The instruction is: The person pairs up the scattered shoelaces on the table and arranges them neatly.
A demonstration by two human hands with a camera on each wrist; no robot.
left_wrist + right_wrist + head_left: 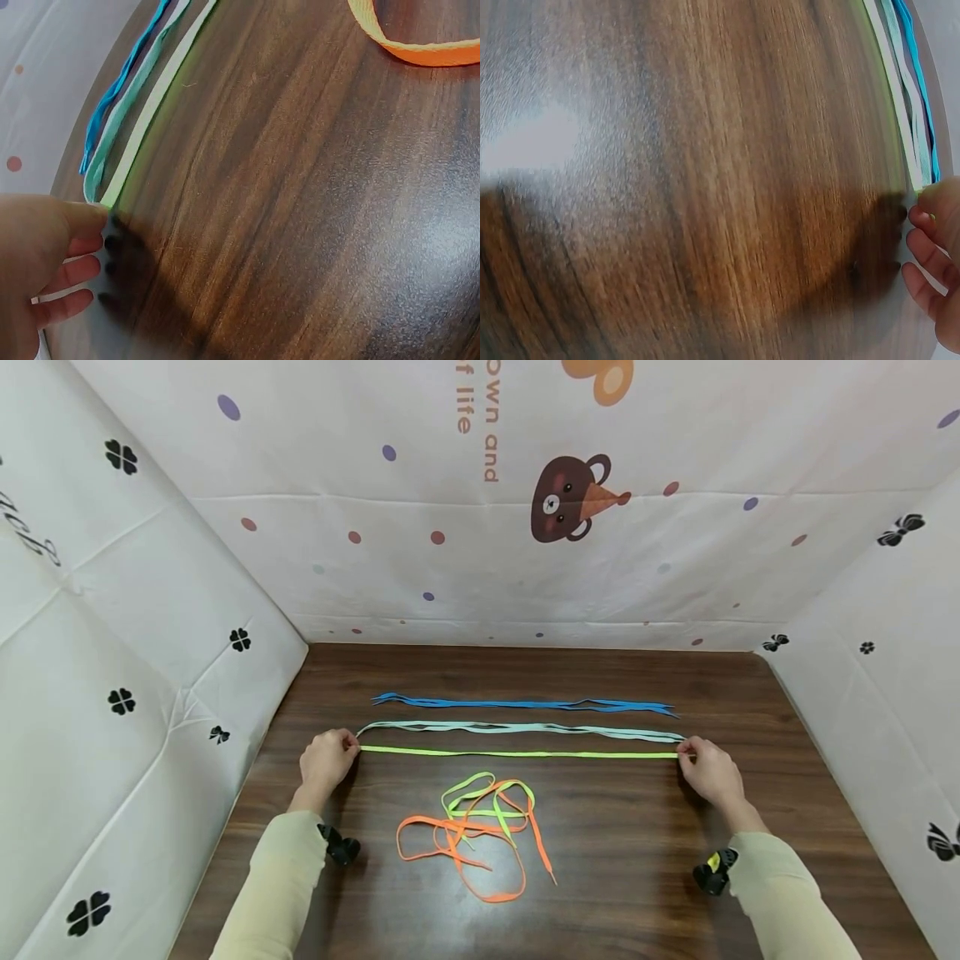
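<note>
A yellow-green shoelace [517, 753] is stretched straight from side to side between my two hands. My left hand [328, 762] pinches its left end between thumb and finger, the other fingers loosely bent. At the opposite end my right hand [711, 770] pinches the lace the same way. Just beyond it lie mint-green shoelaces [510, 727], their ends close to the fingertips of both hands. Farther back, blue shoelaces [510, 703] lie roughly parallel. In the left wrist view the yellow-green lace [150, 112] runs up from the pinching fingers.
Nearer me on the brown wooden table [615, 860] is a loose tangle of an orange shoelace [495, 897] and another yellow-green shoelace [472, 813]. White printed cloth walls [450, 568] enclose the table at the back and both sides.
</note>
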